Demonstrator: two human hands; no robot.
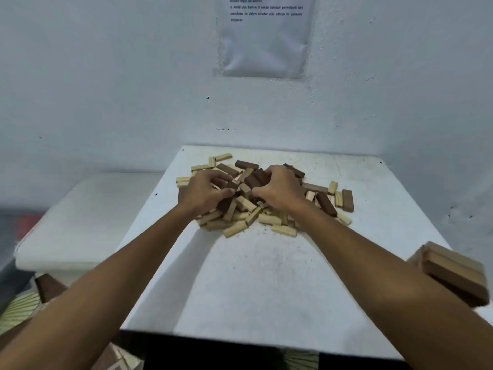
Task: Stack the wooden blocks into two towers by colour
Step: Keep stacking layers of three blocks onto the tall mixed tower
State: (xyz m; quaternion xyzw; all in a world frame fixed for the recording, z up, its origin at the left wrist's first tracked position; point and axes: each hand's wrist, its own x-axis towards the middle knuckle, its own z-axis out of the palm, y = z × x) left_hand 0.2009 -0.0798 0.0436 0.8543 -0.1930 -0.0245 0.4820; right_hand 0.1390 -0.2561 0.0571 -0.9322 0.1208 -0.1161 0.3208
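A loose pile of wooden blocks lies on the far half of the white table [266,276]. Light blocks [234,228] lie mostly round the front and left of the pile. Dark brown blocks [326,204] lie at its middle and right. My left hand [205,192] reaches into the left of the pile, thumb and fingers curled round a dark block [231,186]. My right hand [281,189] is on the pile's middle, its fingers curled over a clump of dark blocks [254,180]. No tower stands anywhere.
A blurred wooden box [453,273] sits at the table's right edge near my right forearm. A lower white surface [80,217] adjoins the table on the left. The wall with a paper sheet [264,36] rises right behind the table.
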